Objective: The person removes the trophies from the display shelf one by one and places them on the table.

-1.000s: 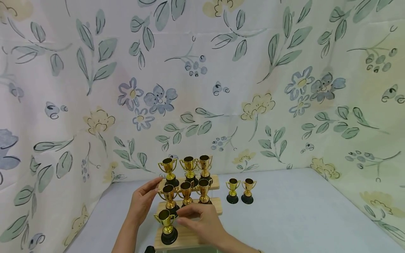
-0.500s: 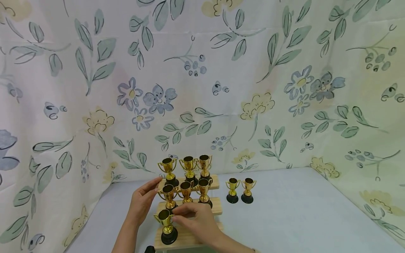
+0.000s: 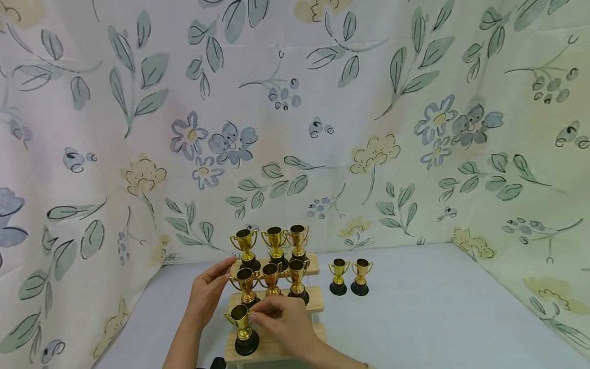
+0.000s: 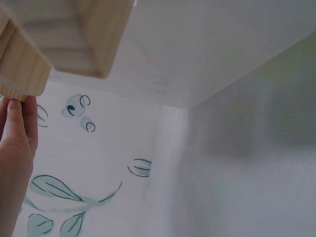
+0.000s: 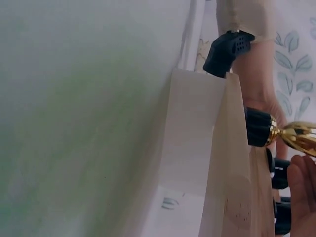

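Head view alone shows the right hand [image 3: 286,320] pinching a gold, black-based trophy [image 3: 241,328] on the wooden stand's [image 3: 276,348] lowest step; left hand [image 3: 207,294], fingers straight, touches the stand's side.

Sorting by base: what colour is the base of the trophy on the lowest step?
Black base, gold trophy; clearest in the head view.

Floral cloth backdrop [image 3: 322,102] behind a pale, seemingly grey-blue tabletop [image 3: 438,307].
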`<state>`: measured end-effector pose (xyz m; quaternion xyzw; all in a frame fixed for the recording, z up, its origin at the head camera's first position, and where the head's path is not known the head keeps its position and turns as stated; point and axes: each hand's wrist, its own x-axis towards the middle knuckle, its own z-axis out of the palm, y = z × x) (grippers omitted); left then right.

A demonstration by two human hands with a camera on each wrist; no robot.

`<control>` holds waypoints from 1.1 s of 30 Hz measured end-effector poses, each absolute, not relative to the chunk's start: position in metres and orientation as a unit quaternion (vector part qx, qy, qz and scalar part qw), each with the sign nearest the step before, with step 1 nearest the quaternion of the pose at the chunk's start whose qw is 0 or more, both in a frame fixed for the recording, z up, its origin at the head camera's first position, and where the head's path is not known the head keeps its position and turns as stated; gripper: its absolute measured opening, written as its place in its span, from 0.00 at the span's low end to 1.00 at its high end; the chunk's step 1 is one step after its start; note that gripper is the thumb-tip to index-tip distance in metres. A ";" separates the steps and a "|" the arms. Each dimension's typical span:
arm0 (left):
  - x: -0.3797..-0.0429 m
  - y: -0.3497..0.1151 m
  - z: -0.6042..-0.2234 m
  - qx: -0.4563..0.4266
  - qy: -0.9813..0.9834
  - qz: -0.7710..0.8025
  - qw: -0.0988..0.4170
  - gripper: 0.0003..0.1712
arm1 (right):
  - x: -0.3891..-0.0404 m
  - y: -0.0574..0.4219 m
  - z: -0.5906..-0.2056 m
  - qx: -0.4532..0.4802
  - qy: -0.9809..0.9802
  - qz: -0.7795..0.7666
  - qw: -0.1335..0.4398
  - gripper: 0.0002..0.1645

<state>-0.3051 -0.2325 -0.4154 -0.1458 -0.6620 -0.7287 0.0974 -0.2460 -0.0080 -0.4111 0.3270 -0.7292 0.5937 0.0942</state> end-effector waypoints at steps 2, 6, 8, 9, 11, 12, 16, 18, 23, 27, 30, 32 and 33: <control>-0.305 -0.233 -0.415 -0.146 -0.661 -0.730 0.098 0.26 | -0.245 -0.008 -0.411 0.321 -0.729 0.598 0.093 0.11; -0.305 -0.233 -0.416 -0.148 -0.658 -0.731 0.100 0.26 | -0.242 -0.007 -0.410 0.312 -0.723 0.610 0.084 0.12; -0.305 -0.234 -0.416 -0.150 -0.656 -0.733 0.101 0.26 | -0.241 -0.006 -0.410 0.310 -0.720 0.616 0.079 0.12; -0.306 -0.234 -0.417 -0.151 -0.654 -0.734 0.101 0.26 | -0.241 -0.005 -0.410 0.308 -0.718 0.619 0.075 0.12; -0.306 -0.234 -0.417 -0.153 -0.653 -0.735 0.102 0.25 | -0.240 -0.004 -0.409 0.304 -0.716 0.625 0.068 0.12; -0.306 -0.235 -0.418 -0.154 -0.652 -0.735 0.101 0.26 | -0.239 -0.003 -0.409 0.303 -0.715 0.627 0.065 0.12; -0.306 -0.235 -0.418 -0.157 -0.651 -0.735 0.102 0.25 | -0.238 0.002 -0.409 0.296 -0.713 0.633 0.055 0.12; -0.306 -0.235 -0.418 -0.158 -0.650 -0.736 0.103 0.25 | -0.237 0.004 -0.409 0.293 -0.713 0.635 0.052 0.13; -0.305 -0.234 -0.416 -0.162 -0.648 -0.737 0.104 0.25 | -0.236 0.010 -0.410 0.286 -0.716 0.635 0.046 0.13; -0.305 -0.234 -0.416 -0.162 -0.648 -0.737 0.103 0.26 | -0.235 0.016 -0.409 0.277 -0.720 0.635 0.045 0.13; -0.305 -0.233 -0.416 -0.162 -0.646 -0.739 0.102 0.26 | -0.236 0.021 -0.408 0.269 -0.724 0.633 0.049 0.13; -0.305 -0.233 -0.415 -0.161 -0.645 -0.740 0.102 0.26 | -0.237 0.026 -0.409 0.268 -0.726 0.631 0.055 0.13; -0.305 -0.233 -0.415 -0.161 -0.645 -0.740 0.102 0.26 | -0.238 0.028 -0.410 0.269 -0.726 0.630 0.058 0.13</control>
